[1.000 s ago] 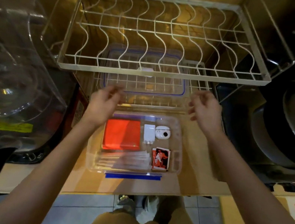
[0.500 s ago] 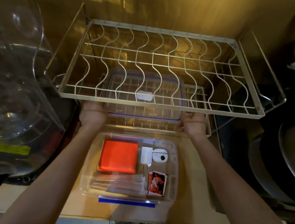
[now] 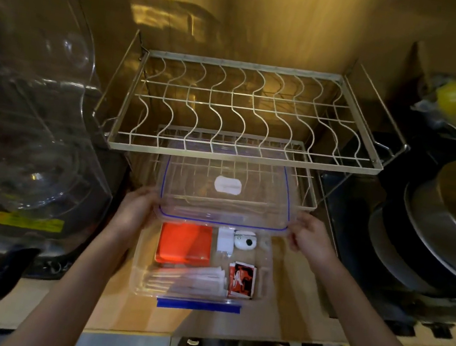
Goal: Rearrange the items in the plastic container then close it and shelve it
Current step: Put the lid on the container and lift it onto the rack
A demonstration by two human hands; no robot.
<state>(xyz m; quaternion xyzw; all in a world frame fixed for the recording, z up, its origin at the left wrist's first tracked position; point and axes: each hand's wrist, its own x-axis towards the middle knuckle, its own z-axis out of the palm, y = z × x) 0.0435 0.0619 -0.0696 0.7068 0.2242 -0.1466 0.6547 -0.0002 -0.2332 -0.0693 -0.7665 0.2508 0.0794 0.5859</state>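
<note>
Container (image 3: 140, 276) is set on the counter (image 3: 296, 314), below and before the wire rack (image 3: 249, 110). Lid (image 3: 226, 190) is held at 12 o'clock over it, between left hand (image 3: 135, 211) at 9 o'clock and right hand (image 3: 309, 240) at 3 o'clock.

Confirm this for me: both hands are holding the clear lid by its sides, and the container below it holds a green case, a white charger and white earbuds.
Wrong on one point: in the head view the case is orange-red, not green. The rest stands: the left hand and right hand hold the lid above the container, with the charger and earbuds inside.
</note>
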